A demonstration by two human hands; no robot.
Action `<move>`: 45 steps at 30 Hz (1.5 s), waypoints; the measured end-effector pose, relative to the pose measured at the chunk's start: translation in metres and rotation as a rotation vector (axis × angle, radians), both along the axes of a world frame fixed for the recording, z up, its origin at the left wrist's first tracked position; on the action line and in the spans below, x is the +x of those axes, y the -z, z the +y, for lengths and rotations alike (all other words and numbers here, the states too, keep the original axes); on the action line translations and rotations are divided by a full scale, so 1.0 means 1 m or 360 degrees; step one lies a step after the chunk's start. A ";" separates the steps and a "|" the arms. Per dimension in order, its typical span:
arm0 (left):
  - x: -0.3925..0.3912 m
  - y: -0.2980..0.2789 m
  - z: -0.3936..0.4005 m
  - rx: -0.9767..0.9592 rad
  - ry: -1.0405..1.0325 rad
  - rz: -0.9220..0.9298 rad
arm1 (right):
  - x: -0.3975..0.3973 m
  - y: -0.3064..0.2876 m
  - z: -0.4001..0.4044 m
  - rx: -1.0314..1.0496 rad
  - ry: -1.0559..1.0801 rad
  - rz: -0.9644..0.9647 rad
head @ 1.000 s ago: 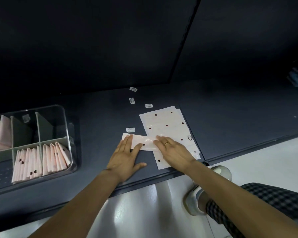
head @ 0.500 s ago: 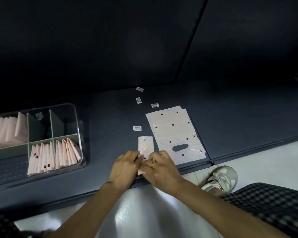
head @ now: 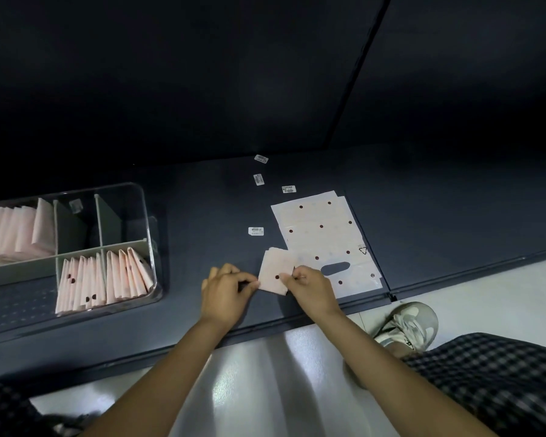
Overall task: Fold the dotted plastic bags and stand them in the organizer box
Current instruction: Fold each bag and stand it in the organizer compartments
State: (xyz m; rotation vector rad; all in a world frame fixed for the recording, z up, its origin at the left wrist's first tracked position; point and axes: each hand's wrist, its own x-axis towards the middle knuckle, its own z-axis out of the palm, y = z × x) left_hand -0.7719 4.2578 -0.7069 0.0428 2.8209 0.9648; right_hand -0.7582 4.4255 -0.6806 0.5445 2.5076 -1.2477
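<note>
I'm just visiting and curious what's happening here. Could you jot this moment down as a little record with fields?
Activity: folding a dotted plastic bag
Left hand: pinches the left edge of the folded bag
Right hand: pinches its right edge
Unfolded bags: flat stack on the dark table, right of the folded one
Organizer box: clear, at left, folded bags standing in several compartments
Small labels: four scattered on the table

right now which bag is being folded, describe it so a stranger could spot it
On the dark shelf, look at the near edge just left of the flat stack of dotted bags. The folded bag is the small pink packet pinched between the left hand and right hand, the only bag folded small and held.
</note>
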 end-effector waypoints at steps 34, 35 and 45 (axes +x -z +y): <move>0.041 -0.005 0.028 0.0106 0.0225 0.0045 | -0.050 0.007 -0.020 -0.0660 0.0022 0.0053; 0.038 -0.009 0.031 0.0225 -0.0024 0.0015 | -0.050 0.007 -0.019 -0.0676 0.0025 0.0051; 0.001 -0.022 0.053 0.0261 -0.0499 -0.0643 | -0.042 0.004 -0.018 -0.0661 -0.0122 0.0085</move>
